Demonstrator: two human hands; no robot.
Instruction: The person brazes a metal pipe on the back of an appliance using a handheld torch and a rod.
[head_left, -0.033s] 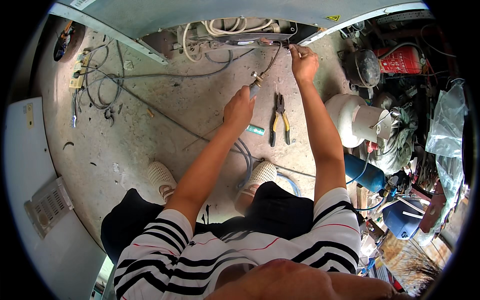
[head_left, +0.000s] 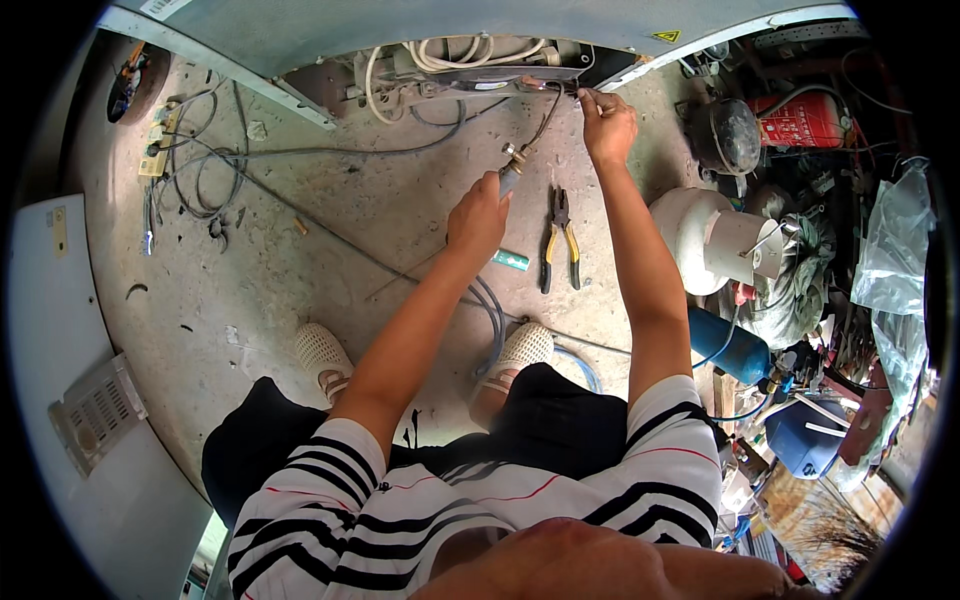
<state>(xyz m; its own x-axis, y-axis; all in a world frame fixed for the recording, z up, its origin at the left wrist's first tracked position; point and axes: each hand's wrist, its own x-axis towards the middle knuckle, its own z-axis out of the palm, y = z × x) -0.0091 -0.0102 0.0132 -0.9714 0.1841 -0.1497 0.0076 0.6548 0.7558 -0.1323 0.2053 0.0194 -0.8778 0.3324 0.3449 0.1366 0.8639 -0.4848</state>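
Note:
My left hand [head_left: 477, 220] is wrapped round the handle of a gas torch [head_left: 514, 165] with brass valve knobs. Its thin bent neck reaches up to the open base of a grey metal cabinet [head_left: 540, 22], close to a copper-coloured pipe piece [head_left: 533, 82]. At the right end of that opening, the fingers of my right hand [head_left: 608, 122] are pinched together; what they hold, if anything, is too small to make out. Pliers [head_left: 560, 235] with yellow and black handles lie on the floor between my forearms. Beside my left wrist lies a small green object [head_left: 511, 260], partly hidden.
Grey hoses and cables [head_left: 330, 152] cross the floor, leading toward a power strip [head_left: 158, 140] at left. On the right stand a black compressor [head_left: 727, 137], a red fire extinguisher [head_left: 800, 120], a white gas cylinder [head_left: 688, 235] and a blue cylinder [head_left: 728, 343]. A white panel [head_left: 70, 330] borders the left.

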